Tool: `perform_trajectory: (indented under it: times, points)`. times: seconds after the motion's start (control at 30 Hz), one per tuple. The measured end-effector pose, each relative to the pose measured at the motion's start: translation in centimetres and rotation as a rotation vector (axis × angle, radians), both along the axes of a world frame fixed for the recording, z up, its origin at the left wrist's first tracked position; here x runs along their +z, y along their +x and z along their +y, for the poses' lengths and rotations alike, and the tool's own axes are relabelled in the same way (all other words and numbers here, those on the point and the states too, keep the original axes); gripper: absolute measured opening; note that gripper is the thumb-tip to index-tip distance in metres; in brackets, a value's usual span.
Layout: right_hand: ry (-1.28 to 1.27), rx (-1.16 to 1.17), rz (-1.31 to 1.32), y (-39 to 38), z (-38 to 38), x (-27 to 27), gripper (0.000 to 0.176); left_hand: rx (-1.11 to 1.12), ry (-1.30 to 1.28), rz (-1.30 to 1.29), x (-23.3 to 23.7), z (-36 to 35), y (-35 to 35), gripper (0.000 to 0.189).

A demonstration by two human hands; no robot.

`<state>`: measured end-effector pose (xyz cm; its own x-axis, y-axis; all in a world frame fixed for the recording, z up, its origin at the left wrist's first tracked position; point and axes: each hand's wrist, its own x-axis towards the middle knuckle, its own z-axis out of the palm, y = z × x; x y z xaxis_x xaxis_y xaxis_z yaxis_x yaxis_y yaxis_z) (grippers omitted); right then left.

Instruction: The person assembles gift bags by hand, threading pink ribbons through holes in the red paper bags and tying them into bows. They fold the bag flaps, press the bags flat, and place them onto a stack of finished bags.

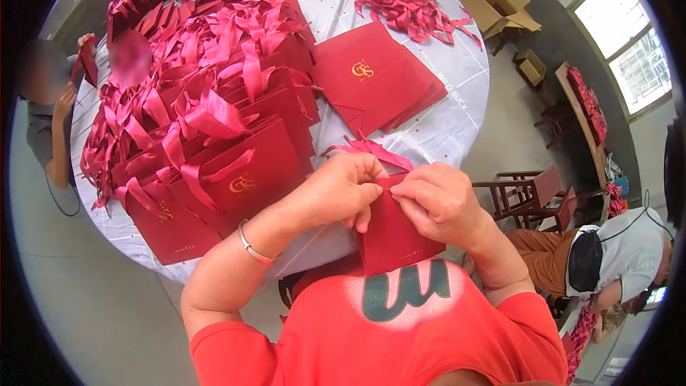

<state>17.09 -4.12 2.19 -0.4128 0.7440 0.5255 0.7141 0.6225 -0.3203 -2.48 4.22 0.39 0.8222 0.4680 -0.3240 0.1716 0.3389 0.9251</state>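
at a white-clothed round table (443,139), left hand (350,189) and right hand (439,200) pinched a red paper gift bag (396,236) by its rim, fingertips nearly together, before a red t-shirt (314,322); keeping it taut seemed wise.

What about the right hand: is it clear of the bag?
No, the right hand has its fingertips at the far edge of the red bag, close to the left hand.
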Motion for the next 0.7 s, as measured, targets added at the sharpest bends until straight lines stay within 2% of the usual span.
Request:
perform_trajectory:
  times: [0.23,0.43,0.53,0.67,0.7]
  points:
    - [0.018,-0.015,-0.065,-0.6,-0.5,0.5,0.016,0.044,0.029,0.019,0.1,-0.4,0.0,0.014]
    - [-0.138,-0.126,-0.298,-2.3,-1.3,1.8,0.011,0.115,0.119,0.030,0.1,-1.7,0.6,0.008]
    - [-0.189,-0.081,-0.379,-3.1,-0.5,2.8,0.009,0.129,0.198,0.076,0.1,-1.9,0.5,0.008]
    - [-0.308,-0.132,-0.375,-4.1,0.6,2.6,0.004,0.115,0.245,0.095,0.2,-1.8,0.0,0.012]
    - [-0.293,-0.149,-0.282,-3.7,1.0,2.2,0.005,0.113,0.217,0.050,0.0,-1.6,-0.1,0.018]
